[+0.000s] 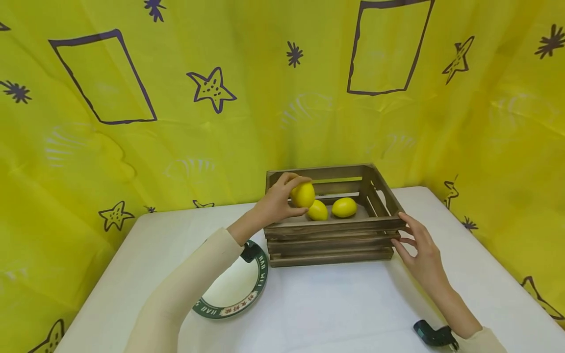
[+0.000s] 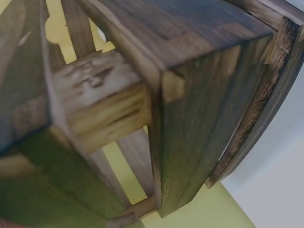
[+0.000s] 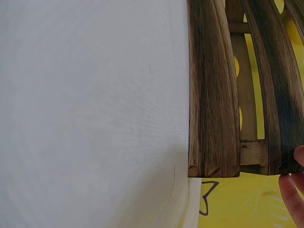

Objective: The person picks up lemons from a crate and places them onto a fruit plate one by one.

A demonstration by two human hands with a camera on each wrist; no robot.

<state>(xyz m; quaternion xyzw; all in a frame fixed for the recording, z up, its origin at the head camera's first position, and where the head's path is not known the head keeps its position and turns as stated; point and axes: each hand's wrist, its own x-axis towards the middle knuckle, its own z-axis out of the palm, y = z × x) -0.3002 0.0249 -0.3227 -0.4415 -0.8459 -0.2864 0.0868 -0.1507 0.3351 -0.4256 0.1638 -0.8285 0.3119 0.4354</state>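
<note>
The left hand [image 1: 275,201] grips a lemon [image 1: 303,195] over the crate [image 1: 331,240], partly hiding it; the right hand [image 1: 419,252], fingers straight, touches the crate's corner.

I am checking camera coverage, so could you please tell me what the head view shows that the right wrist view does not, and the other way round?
Only the head view shows the left hand gripping a lemon over the wooden crate, two more lemons lying inside it, the plate under the left forearm, and the whole right hand. Only the right wrist view shows the slat ends close up, with a gap between the crate's slats. Both show the crate, the white table, the yellow backdrop and right-hand fingertips at the crate's corner.
</note>
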